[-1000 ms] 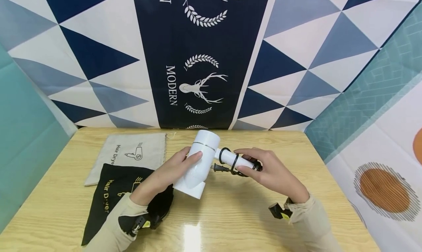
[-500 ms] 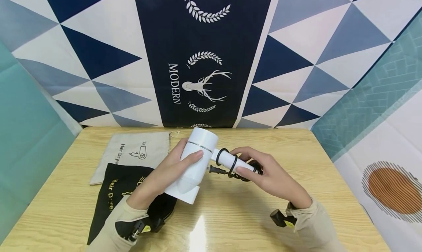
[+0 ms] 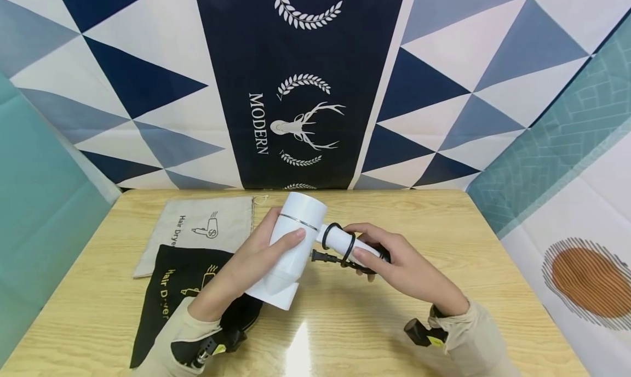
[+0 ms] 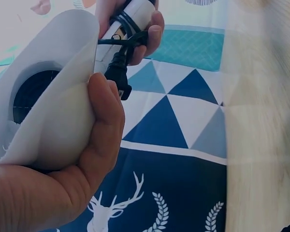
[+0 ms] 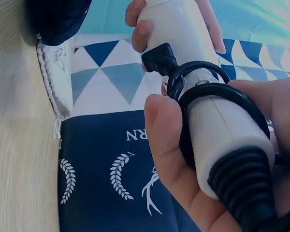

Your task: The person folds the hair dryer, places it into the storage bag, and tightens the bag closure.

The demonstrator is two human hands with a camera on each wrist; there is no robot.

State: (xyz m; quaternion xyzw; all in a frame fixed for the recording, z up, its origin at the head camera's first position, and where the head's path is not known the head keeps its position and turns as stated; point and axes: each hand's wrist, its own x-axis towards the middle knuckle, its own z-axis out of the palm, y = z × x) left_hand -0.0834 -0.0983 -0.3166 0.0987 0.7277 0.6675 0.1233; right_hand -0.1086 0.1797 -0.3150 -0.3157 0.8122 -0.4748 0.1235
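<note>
A white hair dryer (image 3: 293,256) is held up over the table by both hands. My left hand (image 3: 261,256) grips its barrel, thumb across the top, and the flared nozzle (image 4: 63,116) points back toward me. My right hand (image 3: 394,259) holds the handle (image 5: 227,130), fingers curled round it. A black power cord (image 5: 222,94) is wound around the handle. Its two-prong plug (image 3: 322,256) sticks out beside the barrel, and in the left wrist view the plug (image 4: 117,77) hangs close to my left fingertips.
On the left of the wooden table (image 3: 355,333) lies a black drawstring bag (image 3: 162,289) printed "Hair Dryer", partly under my left forearm. Behind it lies a light grey bag (image 3: 197,223) with a similar print. Patterned cloth (image 3: 315,92) hangs along the back edge, with more at the sides.
The hair dryer has shifted slightly left and tilted a little in the hands. Both hands keep their grip. The right fingers have moved slightly round the handle and cord, and the head view has shifted slightly.
</note>
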